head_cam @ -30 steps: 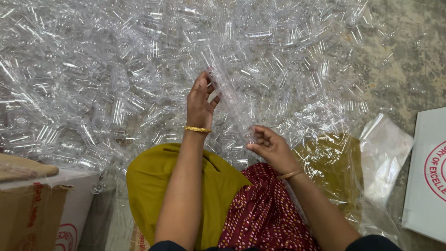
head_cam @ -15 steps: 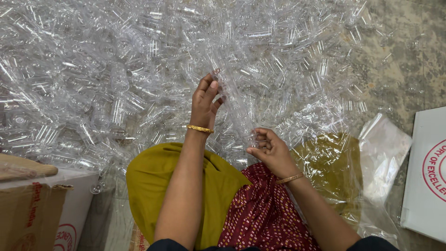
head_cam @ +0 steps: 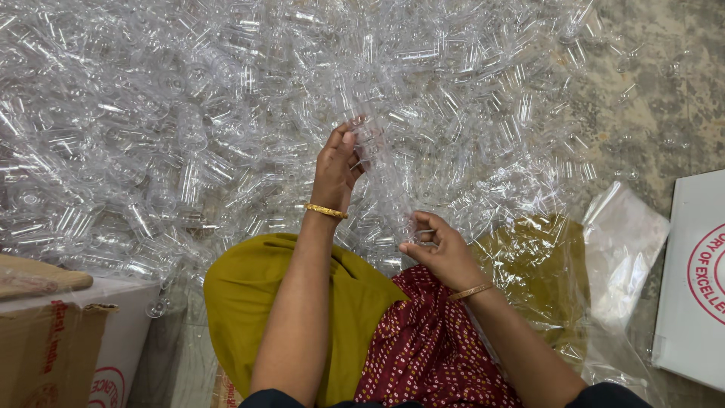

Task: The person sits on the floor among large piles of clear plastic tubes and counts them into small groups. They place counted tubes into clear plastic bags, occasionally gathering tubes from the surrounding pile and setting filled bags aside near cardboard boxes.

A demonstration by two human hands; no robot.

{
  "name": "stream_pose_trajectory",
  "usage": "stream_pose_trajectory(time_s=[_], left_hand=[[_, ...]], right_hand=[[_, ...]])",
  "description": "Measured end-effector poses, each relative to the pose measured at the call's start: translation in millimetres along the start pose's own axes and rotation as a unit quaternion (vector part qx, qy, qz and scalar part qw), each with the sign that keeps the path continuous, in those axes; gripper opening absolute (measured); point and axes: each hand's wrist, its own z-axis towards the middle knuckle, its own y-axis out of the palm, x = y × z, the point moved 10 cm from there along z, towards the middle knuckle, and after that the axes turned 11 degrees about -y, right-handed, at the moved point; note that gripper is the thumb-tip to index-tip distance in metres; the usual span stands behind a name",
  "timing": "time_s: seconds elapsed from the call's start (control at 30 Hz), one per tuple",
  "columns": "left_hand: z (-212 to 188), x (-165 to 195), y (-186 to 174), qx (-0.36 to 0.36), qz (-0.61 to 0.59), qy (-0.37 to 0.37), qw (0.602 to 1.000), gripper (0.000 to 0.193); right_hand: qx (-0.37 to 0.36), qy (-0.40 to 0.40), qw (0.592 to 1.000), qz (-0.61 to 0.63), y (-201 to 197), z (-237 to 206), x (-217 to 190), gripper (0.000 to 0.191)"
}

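My left hand and right hand pinch 1 stack of clear cups; I'd keep it straight, nesting gently.

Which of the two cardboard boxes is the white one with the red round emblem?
The box at the right edge; the other box, lower left, is brown.

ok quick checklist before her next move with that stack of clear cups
1. Left hand grips top of the stack of clear cups: ok.
2. Right hand pinches its lower end: ok.
3. Stack straight, not buckling: cannot tell, clear on clear.
4. Pile of loose cups within reach: ok.
5. Plastic bag open for loading: cannot tell.
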Motion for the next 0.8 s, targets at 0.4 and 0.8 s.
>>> stream_pose_trajectory(time_s=[0.4,0.8], left_hand=[[-3,7,-1,0.028,0.045,0.011,0.999,0.051],[-36,19,50,-0.128,0.189,0.158,0.961,0.055]], right_hand=[[-0.008,-0.012,0.999,0.032,2,-2,9,0.066],[0.001,-0.005,0.999,0.042,-11,-35,46,0.068]])
